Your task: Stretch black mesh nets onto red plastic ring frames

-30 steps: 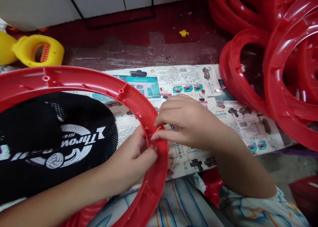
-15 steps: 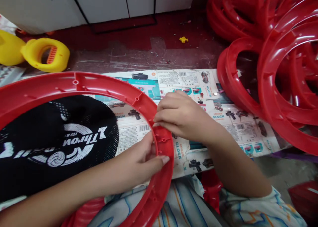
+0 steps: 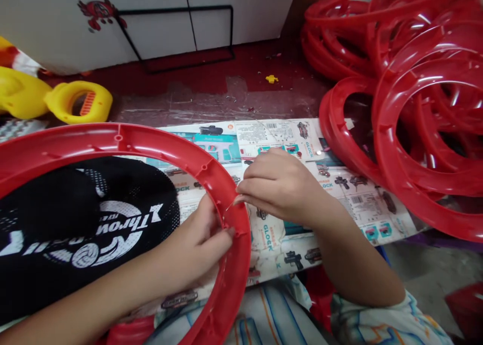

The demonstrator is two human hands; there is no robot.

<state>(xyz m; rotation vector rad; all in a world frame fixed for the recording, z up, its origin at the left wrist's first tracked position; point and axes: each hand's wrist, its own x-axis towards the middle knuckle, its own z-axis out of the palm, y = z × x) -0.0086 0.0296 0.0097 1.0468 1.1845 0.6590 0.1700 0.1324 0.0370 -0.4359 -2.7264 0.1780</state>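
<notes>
My left hand [image 3: 206,232] grips the right side of a large red plastic ring [image 3: 204,168], thumb on the channelled inner face and fingers behind the rim. The ring shows ribs and small posts along its channel. From the rim beside my left thumb, a thin pale strand [image 3: 229,204] runs to my right fingertips. My right hand [image 3: 277,184] pinches its end, just off the ring's outer edge. Inside the ring lies a black round sheet [image 3: 151,184] with white lettering and a ball print.
Printed cardboard [image 3: 271,237] covers the dark red tabletop [image 3: 158,101]. Red rings [image 3: 387,144] are heaped at the right. Yellow plastic pieces [image 3: 100,101] stand at the back left, and a small yellow bit [image 3: 271,79] lies farther back. A white box [image 3: 162,33] with a black outline stands behind.
My left hand has shifted slightly left along with the ring's edge. My right hand has drawn away from the rim, and the thin strand now shows between the hands. The view has tilted up a little.
</notes>
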